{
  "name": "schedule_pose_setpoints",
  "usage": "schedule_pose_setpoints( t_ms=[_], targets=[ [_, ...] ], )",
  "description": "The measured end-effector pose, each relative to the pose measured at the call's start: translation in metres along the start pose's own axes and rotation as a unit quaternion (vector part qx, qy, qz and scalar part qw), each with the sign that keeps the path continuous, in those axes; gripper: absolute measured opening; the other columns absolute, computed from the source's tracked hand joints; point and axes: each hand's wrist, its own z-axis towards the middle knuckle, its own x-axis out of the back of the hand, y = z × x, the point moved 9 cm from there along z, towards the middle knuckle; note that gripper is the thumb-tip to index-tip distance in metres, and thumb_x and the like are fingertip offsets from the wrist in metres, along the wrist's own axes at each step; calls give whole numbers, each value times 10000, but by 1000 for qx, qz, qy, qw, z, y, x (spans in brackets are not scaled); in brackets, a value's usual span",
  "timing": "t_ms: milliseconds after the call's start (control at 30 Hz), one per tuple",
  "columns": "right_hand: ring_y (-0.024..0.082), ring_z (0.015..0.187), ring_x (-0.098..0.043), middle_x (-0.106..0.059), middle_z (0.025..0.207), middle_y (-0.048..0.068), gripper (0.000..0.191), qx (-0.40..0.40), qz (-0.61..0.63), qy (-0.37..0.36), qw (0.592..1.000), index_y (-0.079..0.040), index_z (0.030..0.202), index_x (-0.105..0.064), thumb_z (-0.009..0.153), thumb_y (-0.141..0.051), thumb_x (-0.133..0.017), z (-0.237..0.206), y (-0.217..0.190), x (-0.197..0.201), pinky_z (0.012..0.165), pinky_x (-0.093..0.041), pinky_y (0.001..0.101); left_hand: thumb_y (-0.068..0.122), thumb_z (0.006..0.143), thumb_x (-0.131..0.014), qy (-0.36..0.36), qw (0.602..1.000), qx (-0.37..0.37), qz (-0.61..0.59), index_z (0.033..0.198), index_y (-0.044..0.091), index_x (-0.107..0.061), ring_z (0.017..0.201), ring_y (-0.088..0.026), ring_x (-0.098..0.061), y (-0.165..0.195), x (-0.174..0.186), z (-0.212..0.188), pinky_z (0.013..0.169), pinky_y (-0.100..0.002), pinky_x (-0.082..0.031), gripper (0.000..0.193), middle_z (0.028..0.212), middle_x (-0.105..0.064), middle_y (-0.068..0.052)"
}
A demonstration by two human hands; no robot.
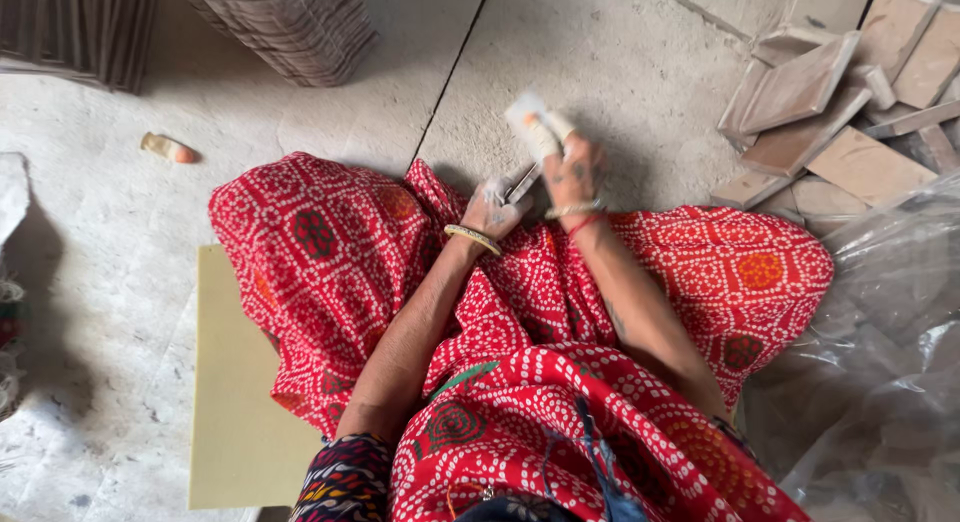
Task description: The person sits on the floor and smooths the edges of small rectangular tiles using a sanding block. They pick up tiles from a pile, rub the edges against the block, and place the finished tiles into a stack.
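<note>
I sit on the floor with a red patterned cloth (pixel 330 242) over my lap. My left hand (pixel 495 210) is closed around a small metal tool (pixel 520 183) that points up toward my right hand. My right hand (pixel 570 167) grips a small white and orange packet (pixel 535 125), which sticks out above the fingers. The two hands are close together over the concrete floor, just beyond my knees. A gold bangle circles my left wrist, and a bangle with a red thread circles my right wrist.
A heap of flat brown cardboard pieces (pixel 830 102) lies at the upper right. Clear plastic sheeting (pixel 880 362) fills the lower right. Stacked ribbed sheets (pixel 290 22) stand at the top left. A small orange-tipped object (pixel 168 148) lies on the floor. A pale yellow board (pixel 235 402) is under me.
</note>
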Motion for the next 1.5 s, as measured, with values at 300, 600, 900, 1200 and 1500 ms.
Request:
schedule_pose_setpoints(
  t_ms=[300, 600, 900, 1200, 1500],
  targets=[
    [306, 764, -744, -769, 910, 198, 279, 24, 2, 25, 999, -64, 1202, -766, 986, -218, -680, 11, -4, 20, 650, -564, 405, 185, 837, -657, -22, 1000, 0, -12, 1484, 192, -548, 965, -285, -742, 1, 0, -3, 874, -396, -552, 657, 1064, -756, -219],
    [261, 721, -704, -729, 928, 152, 380, 18, -12, 40, 999, -23, 1230, -712, 872, -116, -623, 18, 19, 19, 607, -560, 353, 118, 831, -706, -8, 999, -8, -51, 1469, 162, -589, 968, -163, -677, -18, -3, 3, 870, -330, -538, 651, 1112, -748, -133],
    [149, 710, -628, -719, 893, 65, 333, -182, 225, 1, 957, -34, 1188, -745, 1019, -292, -620, -16, 45, 22, 578, -520, 309, 65, 816, -689, -44, 995, -25, -87, 1446, 98, -599, 898, -109, -636, -21, -2, 7, 836, -256, -515, 637, 1036, -742, -67],
    [165, 891, -743, -781, 1013, 186, 335, 2, 151, -18, 988, 5, 1263, -710, 1018, -219, -664, -26, 13, 1, 766, -569, 328, 76, 793, -669, -57, 998, 16, -28, 1419, 112, -610, 840, -155, -670, -16, 3, 3, 818, -308, -545, 630, 905, -750, -164],
    [326, 640, -686, -707, 756, 194, 392, -51, 26, 19, 998, -115, 1040, -790, 935, -469, -659, -23, 33, -10, 593, -518, 450, -8, 773, -632, -92, 993, 72, -14, 1467, 54, -599, 830, -119, -609, -52, -6, 14, 764, -253, -517, 698, 1060, -752, -115]
  ],
)
